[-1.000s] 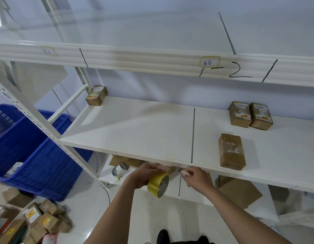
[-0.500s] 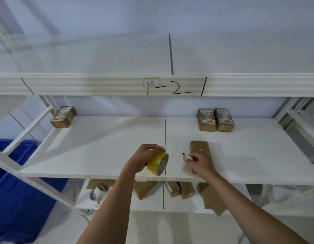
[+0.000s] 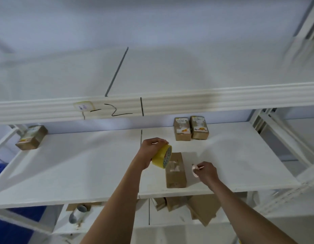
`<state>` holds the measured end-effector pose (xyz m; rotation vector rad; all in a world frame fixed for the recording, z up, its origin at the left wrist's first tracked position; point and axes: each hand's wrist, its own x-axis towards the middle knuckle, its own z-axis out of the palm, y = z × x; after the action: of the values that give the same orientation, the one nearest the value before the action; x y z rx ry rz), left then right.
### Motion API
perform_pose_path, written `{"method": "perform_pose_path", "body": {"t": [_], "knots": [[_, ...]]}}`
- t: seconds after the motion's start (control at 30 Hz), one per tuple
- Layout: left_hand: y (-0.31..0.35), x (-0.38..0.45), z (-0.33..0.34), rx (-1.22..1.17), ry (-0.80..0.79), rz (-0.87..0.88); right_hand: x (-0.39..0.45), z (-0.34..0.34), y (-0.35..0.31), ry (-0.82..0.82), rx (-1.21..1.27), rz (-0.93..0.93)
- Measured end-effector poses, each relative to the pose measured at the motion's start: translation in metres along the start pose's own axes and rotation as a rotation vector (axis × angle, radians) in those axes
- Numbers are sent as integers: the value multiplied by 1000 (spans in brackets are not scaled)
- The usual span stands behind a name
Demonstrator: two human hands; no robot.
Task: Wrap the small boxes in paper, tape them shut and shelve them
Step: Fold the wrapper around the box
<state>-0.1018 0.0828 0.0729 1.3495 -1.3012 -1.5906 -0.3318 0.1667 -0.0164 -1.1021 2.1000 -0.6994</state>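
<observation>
Brown-paper wrapped box [image 3: 175,170] lying flat near the front edge of the middle shelf [image 3: 82,166], long side running front to back, a patch of clear tape already across its top. Best to bring the tape's free end down over a seam not yet closed, press it flat before pulling more off the roll, and keep the box from sliding on the smooth board. Just left of the box and partly over its far-left corner: yellow tape roll [image 3: 162,156], gripped from above by the left hand [image 3: 151,150], fingers curled round the rim. Just right of the box, apart from it: right hand [image 3: 206,173], fingertips pinching a small pale cutter-like tool [image 3: 195,170]; kind too small to tell. Better held clear until the strip is laid, then used to cut close to the roll. Further back on the same shelf, two labelled boxes [image 3: 190,128] side by side and touching; far left, one more labelled box [image 3: 31,138]. Above, shelf beam [image 3: 223,101] with handwritten marks; below, brown cardboard pieces [image 3: 202,208].
</observation>
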Motion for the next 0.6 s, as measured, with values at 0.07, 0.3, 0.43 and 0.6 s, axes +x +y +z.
{"method": "perform_pose_path", "body": {"t": [0.07, 0.3, 0.43, 0.6], "knots": [[4, 4, 13, -3, 8, 2, 7, -4, 7, -20, -34, 15], [4, 11, 35, -59, 53, -7, 39, -1, 37, -112, -100, 37], [-2, 10, 41, -63, 83, -27, 43, 0, 38, -66, -198, 68], [-7, 5, 43, -43, 94, -29, 22, -16, -28, 114, 30, -184]]}}
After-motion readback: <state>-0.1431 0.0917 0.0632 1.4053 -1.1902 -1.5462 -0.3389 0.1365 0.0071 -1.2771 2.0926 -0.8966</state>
